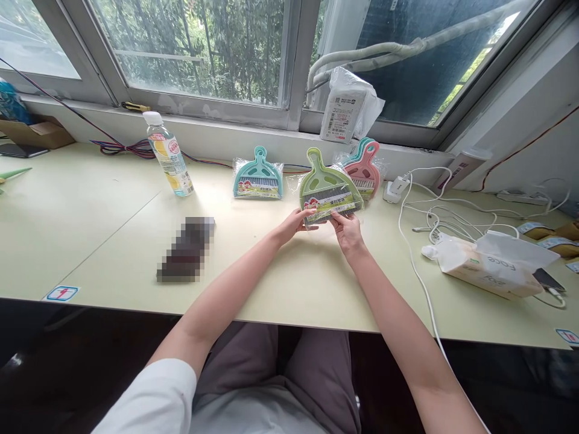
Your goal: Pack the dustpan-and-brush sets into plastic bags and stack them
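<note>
A green dustpan and brush set (326, 187) in a clear plastic wrapper is held up over the table, its handle pointing away from me. My left hand (294, 226) grips its lower left corner, the thumb on the front. At the bottom edge, my right hand (347, 232) pinches it between thumb and fingers. Behind it to the right stand a pink dustpan set (368, 169) and teal ones (362, 147), partly hidden by the green one. Farther left, a wrapped teal dustpan set (259, 178) stands near the wall.
A drink bottle (169, 157) stands left, behind a pixelated dark object (185, 250). On the right are white cables (446, 223), a charger (397, 188) and a tissue pack (493, 265). A white box in plastic (344, 114) stands on the windowsill. The table's front edge (307, 326) crosses before my lap.
</note>
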Available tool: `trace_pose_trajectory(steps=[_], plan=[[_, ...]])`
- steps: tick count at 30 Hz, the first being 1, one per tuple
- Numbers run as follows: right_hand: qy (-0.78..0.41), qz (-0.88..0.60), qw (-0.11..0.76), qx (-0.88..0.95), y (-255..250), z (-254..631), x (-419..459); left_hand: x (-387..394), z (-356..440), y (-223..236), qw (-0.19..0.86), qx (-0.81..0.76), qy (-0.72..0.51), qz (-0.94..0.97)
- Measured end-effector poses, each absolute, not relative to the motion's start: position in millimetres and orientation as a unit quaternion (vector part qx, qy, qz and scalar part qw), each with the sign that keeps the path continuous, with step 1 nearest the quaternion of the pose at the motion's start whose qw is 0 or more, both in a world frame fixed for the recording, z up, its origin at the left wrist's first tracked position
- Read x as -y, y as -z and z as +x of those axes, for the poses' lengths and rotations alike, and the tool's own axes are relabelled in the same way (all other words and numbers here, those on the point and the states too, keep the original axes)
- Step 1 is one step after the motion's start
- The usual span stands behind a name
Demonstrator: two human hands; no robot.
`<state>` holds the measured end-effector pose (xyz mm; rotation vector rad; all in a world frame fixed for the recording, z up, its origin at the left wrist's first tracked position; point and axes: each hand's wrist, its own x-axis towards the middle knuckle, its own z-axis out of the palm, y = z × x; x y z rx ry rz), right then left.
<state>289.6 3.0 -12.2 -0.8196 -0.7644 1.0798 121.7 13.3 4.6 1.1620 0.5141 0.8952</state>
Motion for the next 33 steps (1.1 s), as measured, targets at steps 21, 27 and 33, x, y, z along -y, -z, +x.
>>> trace_pose_trajectory(steps=[21, 27, 33], plan=[[-0.563, -0.474, 0.582, 0.346, 2.4, 303.1, -3.1, -37.0, 125.4, 16.2, 0.713, -0.333, -0.474, 0.396], [-0.251, -0.606, 0.519, 0.548, -1.2, 332.3, 0.3, -61.7, 98.8, 19.7, 0.69, -0.368, -0.524, 0.338], [-0.005, -0.529, 0.428, 0.732, 9.4, 327.7, -3.7, -59.1, 80.9, 10.9, 0.72, -0.355, -0.48, 0.353]])
